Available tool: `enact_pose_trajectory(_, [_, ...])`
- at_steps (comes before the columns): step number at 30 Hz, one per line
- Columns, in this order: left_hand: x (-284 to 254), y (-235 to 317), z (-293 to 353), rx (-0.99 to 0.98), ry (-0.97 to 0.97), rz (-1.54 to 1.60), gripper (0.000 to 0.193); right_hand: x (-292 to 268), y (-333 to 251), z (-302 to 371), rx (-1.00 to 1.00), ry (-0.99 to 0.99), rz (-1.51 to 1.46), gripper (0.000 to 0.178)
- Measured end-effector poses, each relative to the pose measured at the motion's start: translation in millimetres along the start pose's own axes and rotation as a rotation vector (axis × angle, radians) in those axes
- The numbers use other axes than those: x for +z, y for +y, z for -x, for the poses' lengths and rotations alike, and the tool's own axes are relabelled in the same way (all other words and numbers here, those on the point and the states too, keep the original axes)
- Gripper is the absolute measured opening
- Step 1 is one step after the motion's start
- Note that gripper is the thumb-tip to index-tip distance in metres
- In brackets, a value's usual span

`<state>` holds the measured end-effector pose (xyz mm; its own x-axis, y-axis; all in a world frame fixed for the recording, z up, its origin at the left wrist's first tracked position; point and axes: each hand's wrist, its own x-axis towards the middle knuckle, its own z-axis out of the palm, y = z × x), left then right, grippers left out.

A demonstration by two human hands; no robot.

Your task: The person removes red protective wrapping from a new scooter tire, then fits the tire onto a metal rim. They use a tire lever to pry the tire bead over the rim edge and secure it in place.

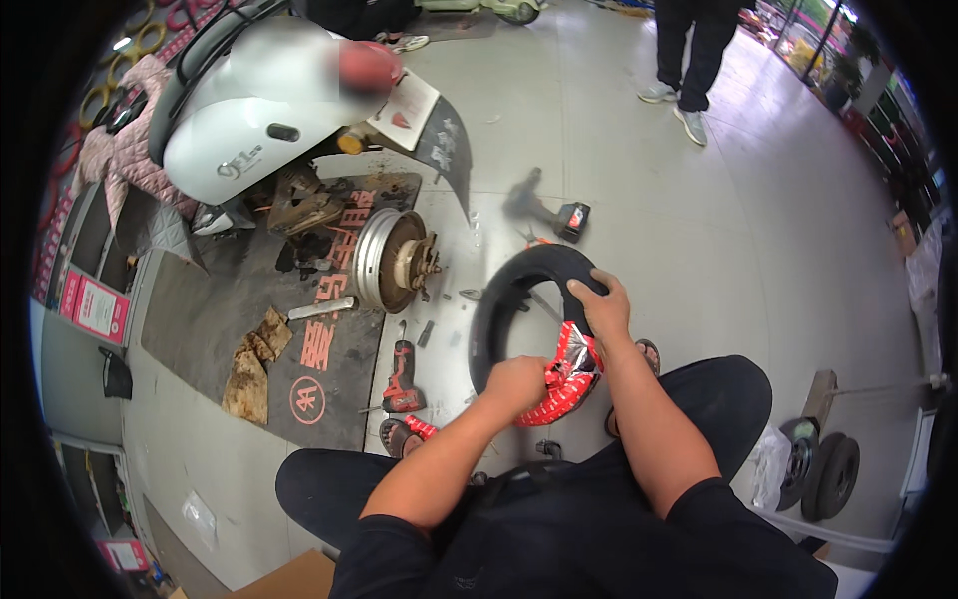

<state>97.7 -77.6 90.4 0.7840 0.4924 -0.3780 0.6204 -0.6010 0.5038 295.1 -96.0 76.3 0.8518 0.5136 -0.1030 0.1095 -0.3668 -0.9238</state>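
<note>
A black tire stands on the floor between my feet, tilted toward me. Red and white wrapping film with a silvery inside still covers its near part; elsewhere the rubber is bare. My left hand is closed in a fist on the film at the tire's near left. My right hand grips the bare rubber on the right side, thumb over the edge and fingers around the outside. A torn strip of the same film lies by my left foot.
A bare wheel rim stands left, by a dark mat under a white scooter. A red impact driver and a blurred cordless tool lie nearby. Small wheels stand at right. A person stands ahead.
</note>
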Motion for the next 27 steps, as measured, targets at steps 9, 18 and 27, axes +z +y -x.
enact_pose_trajectory(9, [-82.9, -27.6, 47.2, 0.116, -0.179, 1.528, 0.010, 36.7, -49.3, 48.1, -0.190, -0.180, -0.068, 0.077])
enact_pose_trajectory(18, [-65.3, 12.1, 43.4, 0.235, 0.118, 2.116, 0.028, 57.1, -32.9, 100.8, 0.415, -0.439, -0.621, 0.046])
enact_pose_trajectory(27, [-83.0, -170.4, 112.8, -0.278, 0.341, -0.537, 0.021, 31.8, -52.4, -6.5, 0.647, -1.043, -0.530, 0.043])
